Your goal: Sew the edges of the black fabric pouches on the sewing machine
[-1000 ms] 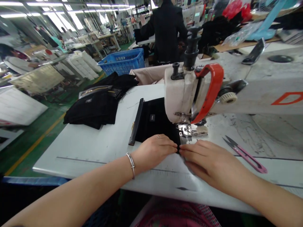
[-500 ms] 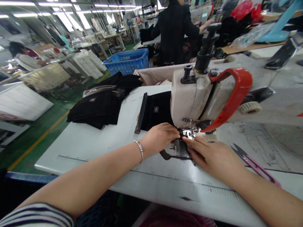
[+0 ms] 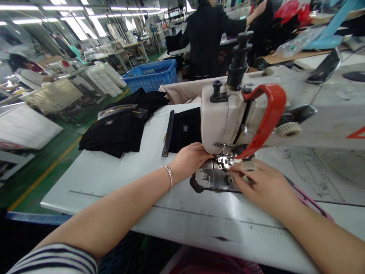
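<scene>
A black fabric piece [image 3: 190, 140] with a small label and a dark strip along its left edge lies flat, partly behind the sewing machine head [image 3: 219, 118]. At its near edge, left of the presser foot [image 3: 224, 161], my left hand [image 3: 191, 161] has its fingers closed on the fabric. My right hand [image 3: 261, 184] is on the other side of the foot, thumb and forefinger pinched together close to it. What those fingertips hold, if anything, is too small to make out. Below the foot shows the metal needle plate [image 3: 212, 179].
A stack of black fabric pieces [image 3: 114, 129] lies on the table [image 3: 114, 171] at left. Pink-handled snips [image 3: 313, 203] lie partly behind my right hand. Beyond are a blue basket [image 3: 151, 76] and a person in dark clothes [image 3: 203, 42]. A red lever-like guard [image 3: 268, 118] curves off the machine head.
My left fingers have shifted slightly away from me along the foot. My right fingertips have moved right, off the fabric edge, into a pinch. The person behind has raised an arm.
</scene>
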The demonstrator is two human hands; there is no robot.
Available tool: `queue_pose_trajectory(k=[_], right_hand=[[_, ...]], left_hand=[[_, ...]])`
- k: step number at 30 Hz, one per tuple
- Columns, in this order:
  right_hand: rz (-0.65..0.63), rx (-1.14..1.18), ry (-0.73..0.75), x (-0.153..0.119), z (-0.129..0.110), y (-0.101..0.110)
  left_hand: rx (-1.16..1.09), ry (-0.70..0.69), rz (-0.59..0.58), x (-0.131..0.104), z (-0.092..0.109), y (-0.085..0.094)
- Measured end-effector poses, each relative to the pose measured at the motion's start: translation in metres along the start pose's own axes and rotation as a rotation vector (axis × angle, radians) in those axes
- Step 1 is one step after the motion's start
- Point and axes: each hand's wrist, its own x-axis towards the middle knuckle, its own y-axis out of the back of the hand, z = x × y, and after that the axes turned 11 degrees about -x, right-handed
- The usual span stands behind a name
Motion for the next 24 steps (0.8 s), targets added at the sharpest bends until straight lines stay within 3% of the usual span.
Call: queue_pose_trajectory(k=[5, 9, 13, 18, 21, 24], right_hand=[[-0.034, -0.049, -0.059, 0.005, 0.007, 0.001], [-0.168, -0.096, -0.008, 0.007, 0.010, 0.004], [-0.140, 0.013, 0.027, 0.006, 0.013, 0.004], [-0.019, -0.086, -0.057, 0.007, 0.013, -0.006], [0.010, -0.086, 0.089, 0.004, 0.007, -0.004], [-0.082, -0.044, 0.244, 0.000, -0.003, 0.001]], left_hand=[[0.062, 0.052, -0.075, 0.000, 0.009, 0.011], [0.114, 0.106, -0.267, 0.002, 0.028, 0.030], [0.047, 0.163, -0.385, -0.002, 0.043, 0.041], [-0.011, 0.114, -0.297, -0.021, 0.053, 0.028], [-0.056, 0.134, -0.211, -0.034, 0.059, 0.016], [-0.055, 0.146, -0.147, -0.040, 0.064, 0.007]])
